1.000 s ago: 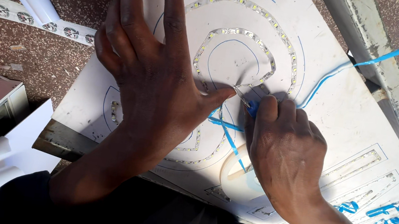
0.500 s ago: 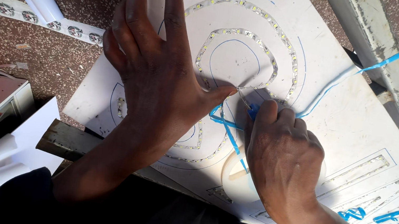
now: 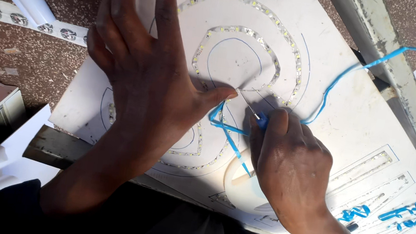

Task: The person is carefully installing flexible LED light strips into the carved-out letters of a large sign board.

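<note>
The left hand (image 3: 150, 77) is lying spread and flat on a white board (image 3: 341, 121), fingers fanned out toward the far edge and the thumb stretched sideways so that its tip is pressing down on the end of a light strip (image 3: 244, 31). That strip is running in two curling loops across the board, following blue pen lines. This hand's grip is wide open and is closing on nothing; it is only pressing.

The right hand (image 3: 292, 166) is sitting just beside the left thumb, its grip pinched tight around a thin blue tool (image 3: 262, 121) whose fine metal tip is pointing at the strip's end by the thumb. A blue cord (image 3: 348, 75) is trailing from this hand up and off the board's right edge. Blue tape scraps (image 3: 404, 212) are lying near the board's right corner.

The board is resting tilted over a speckled floor (image 3: 17, 56), with a patterned paper strip (image 3: 18, 17) lying at the left.
</note>
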